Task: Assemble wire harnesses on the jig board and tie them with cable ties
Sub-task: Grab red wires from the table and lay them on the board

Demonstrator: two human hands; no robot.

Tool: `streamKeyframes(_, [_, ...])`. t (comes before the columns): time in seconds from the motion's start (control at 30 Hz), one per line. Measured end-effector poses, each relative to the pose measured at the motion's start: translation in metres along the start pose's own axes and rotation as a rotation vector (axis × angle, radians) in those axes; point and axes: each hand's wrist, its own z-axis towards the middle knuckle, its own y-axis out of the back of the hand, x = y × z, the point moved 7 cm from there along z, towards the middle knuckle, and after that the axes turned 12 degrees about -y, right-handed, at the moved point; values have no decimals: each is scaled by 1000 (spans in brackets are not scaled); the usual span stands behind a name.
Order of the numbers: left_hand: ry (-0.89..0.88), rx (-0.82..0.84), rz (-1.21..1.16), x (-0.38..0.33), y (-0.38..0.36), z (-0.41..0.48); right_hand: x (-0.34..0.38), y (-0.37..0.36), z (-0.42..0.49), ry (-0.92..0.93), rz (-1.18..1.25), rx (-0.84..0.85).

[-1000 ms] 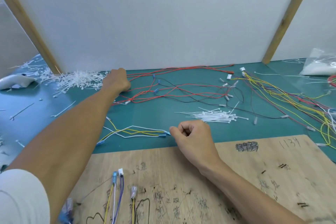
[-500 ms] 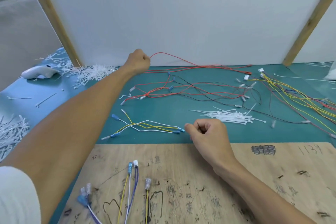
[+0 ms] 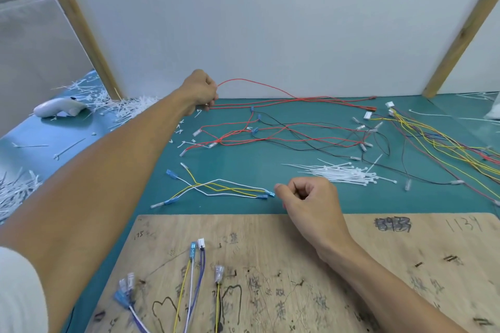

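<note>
Your left hand (image 3: 201, 89) grips a red wire (image 3: 270, 88) at the far edge of the tabletop (image 3: 243, 167), with a loop of it raised off the surface. Your right hand (image 3: 308, 200) is curled closed at the far edge of the board (image 3: 365, 265), just beside the yellow-white wires (image 3: 216, 188). Cable ties (image 3: 343, 173) lie just beyond it.

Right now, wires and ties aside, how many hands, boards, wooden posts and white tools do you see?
Hands: 2, the left hand gripping a red wire, and the right hand
Wooden jig board: 1
Wooden posts: 2, left post and right post
White tool: 1
Total: 6
</note>
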Motion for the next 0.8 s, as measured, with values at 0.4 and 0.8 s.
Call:
streamKeyframes(0.4, [-312,45,-649,-106,20,-71,0,3,-2,-24,86,0])
streamKeyframes(0.8, [-493,86,-731,-146,39,-165,5,17,-7,-216,610,219])
